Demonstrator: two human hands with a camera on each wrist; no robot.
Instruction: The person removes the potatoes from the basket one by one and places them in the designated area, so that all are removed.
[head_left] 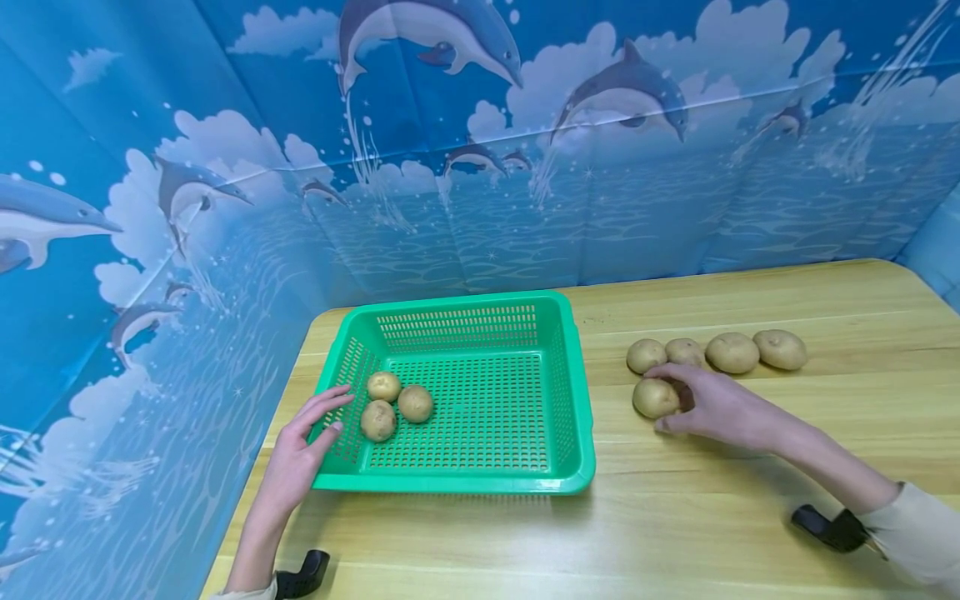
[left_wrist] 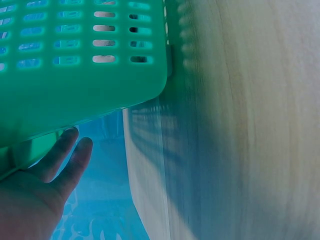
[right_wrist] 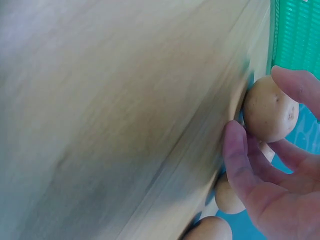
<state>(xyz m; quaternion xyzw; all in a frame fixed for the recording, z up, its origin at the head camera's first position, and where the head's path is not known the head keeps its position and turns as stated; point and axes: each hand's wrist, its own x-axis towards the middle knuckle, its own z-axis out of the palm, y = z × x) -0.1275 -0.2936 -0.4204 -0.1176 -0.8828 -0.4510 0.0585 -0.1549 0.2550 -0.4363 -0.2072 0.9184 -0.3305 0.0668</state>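
1 potato [head_left: 652, 400], head view: here it is on the right side of the table [head_left: 465, 546], just on the near side of the row, roundish, no long axis I can pick out.
Right hand [head_left: 712, 407], head view: far nearer to it than the other one, set on its right side, fingers on the far side, thumb on the near side, curled round it and, as I judge it, clamped.
Row of 4 potatoes [head_left: 732, 352], head view: strung left to right, just beyond the right hand.
Green basket [head_left: 450, 483], head view: off to the left of the gripped potato, well apart, with 3 potatoes [head_left: 416, 403] huddled toward its left wall.
Left hand [head_left: 300, 454], head view: over at the basket's left rim, fingers loosely extended, thumb apart, no potato in it.
Slotted wall, left wrist view: it fills my upper left, with 2 fingertips reaching out below it, slightly spread; contact with the rim I can't tell.
Thumb, right wrist view: on 1 side of the potato, fingertips opposite, 2 more potatoes lower down; whether the gripped potato touches the wood, I can't tell.
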